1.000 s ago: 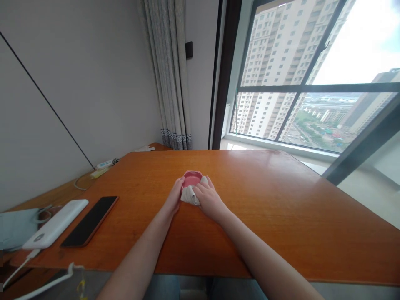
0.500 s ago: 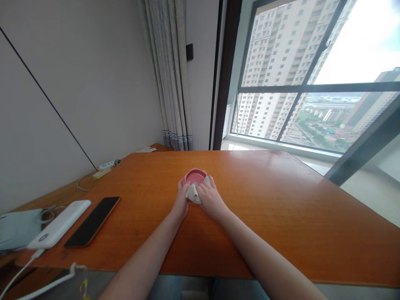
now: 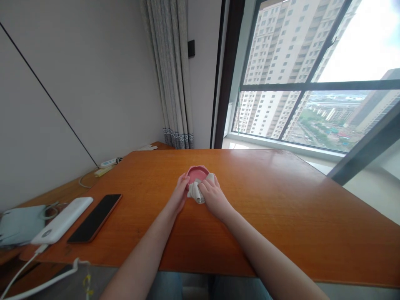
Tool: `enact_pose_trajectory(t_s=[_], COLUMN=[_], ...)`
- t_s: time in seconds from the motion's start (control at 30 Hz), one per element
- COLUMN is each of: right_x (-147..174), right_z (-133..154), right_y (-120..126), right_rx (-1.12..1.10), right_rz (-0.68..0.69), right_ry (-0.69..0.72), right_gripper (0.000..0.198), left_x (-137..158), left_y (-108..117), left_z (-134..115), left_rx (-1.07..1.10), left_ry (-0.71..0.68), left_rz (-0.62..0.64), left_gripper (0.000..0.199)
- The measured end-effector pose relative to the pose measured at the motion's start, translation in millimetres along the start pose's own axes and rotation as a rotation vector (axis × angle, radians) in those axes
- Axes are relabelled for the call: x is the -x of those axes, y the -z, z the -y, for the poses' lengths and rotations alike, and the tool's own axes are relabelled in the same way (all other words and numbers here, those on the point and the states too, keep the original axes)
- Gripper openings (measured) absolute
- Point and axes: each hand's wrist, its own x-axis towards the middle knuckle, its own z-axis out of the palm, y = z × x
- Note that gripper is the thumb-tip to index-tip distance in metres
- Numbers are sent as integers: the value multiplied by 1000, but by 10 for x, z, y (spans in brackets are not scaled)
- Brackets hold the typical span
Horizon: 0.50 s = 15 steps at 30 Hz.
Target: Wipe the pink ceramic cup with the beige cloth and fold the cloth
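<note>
A small pink dish (image 3: 197, 172) with a raised rim is tilted toward me above the middle of the wooden table. My left hand (image 3: 180, 189) grips its left edge, fingers closed on the rim. In my right hand (image 3: 213, 196) is a bunched white cloth (image 3: 195, 192), pressed against the dish's near and right side. Part of the cloth hangs below the dish between both hands. The underside of the dish is hidden, and the right fingertips are partly covered by the cloth.
On the wooden table (image 3: 281, 216), a black-screened phone (image 3: 95, 218) lies at left beside a white power bank (image 3: 62, 221) with a cable. A pale pouch (image 3: 21, 225) is at the far left. A power strip (image 3: 108, 163) runs along the wall. A window stands at right.
My right hand and the cloth have shifted slightly over the dish, and more cloth shows below it. My left hand keeps its grip. The whole view has moved a little.
</note>
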Motion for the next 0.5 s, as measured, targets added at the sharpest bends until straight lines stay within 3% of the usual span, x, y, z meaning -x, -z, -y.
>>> enact_pose_trajectory(t_s=[0.07,0.17,0.33,0.4,0.5], right_x=[9,14,-16,-21,-8], right_z=[4,34,10,-35,-85], right_y=[-19,-41,-13,20,59], right_rx=[16,11,-47,-68,-75], right_rz=[-15,-5,48,74,81], right_ry=[-38,-40,19,61,104], right_gripper=[14,15,9,6,6], left_x=[30,38,-20,-38,-47], left_y=[-74,-100,19,75,166], left_z=[63,116,57,4,-91], left_rx=[52,67,-134,-197,-272], left_ry=[25,37,-121,-155,-79], left_rz=[47,-7,-120,-78,-4], left_gripper=[47,43,35,37,47])
